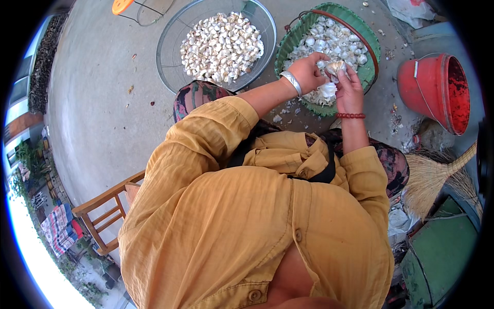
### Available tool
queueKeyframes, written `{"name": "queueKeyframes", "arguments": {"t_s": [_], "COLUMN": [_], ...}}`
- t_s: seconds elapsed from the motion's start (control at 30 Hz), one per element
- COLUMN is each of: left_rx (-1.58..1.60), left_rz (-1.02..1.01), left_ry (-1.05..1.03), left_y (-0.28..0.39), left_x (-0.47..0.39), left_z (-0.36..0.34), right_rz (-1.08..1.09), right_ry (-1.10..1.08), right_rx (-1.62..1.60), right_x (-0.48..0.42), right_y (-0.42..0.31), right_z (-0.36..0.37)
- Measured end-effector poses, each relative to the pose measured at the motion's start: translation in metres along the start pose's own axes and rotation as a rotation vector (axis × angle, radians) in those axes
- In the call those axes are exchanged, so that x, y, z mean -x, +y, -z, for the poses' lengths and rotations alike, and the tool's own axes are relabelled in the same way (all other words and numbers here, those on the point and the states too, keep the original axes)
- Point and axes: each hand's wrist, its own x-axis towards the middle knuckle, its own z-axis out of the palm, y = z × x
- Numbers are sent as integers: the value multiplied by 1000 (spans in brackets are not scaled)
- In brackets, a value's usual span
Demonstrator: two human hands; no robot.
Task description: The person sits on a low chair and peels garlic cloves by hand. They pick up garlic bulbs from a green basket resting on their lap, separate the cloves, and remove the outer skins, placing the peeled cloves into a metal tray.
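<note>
Above the near part of a green basket (285, 50), my right hand (350, 87), with a red bead bracelet, pinches a partly peeled garlic bulb (335, 68) between thumb and fingers. My left hand (307, 73), wearing a silver cuff, is close against the bulb's left side with its fingers curled. Whether it grips a clove or skin cannot be made out. Whole garlic bulbs (349, 46) and loose papery skins (327, 92) lie in the basket. Left of it, a wide wire-mesh sieve (170, 58) bears a heap of separated garlic cloves (222, 48).
A brown handle (349, 29) arches over the basket. At right, a red bucket (424, 85) lies tilted, with a straw broom (428, 177) nearer me. A wooden chair (106, 208) stands at my left. An orange-topped stool (122, 5) is at the far left. Skin scraps litter the concrete floor (104, 104).
</note>
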Motion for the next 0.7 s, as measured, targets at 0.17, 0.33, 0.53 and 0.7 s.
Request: {"name": "queueKeyframes", "arguments": {"t_s": [0.17,0.33,0.53,0.7], "left_rx": [-193,-171,-42,-43], "left_rz": [-275,-203,-277,-385], "left_ry": [277,179,170,206], "left_y": [-14,6,10,8], "left_x": [-1,3,7,7], "left_z": [-7,1,0,2], "right_rz": [-42,-35,-48,-8], "right_ry": [90,-23,-141,-111], "right_rx": [-38,-62,-107,-26], "right_x": [3,1,7,7], "right_y": [-13,-5,-7,-6], "right_z": [-6,8,-6,-10]}}
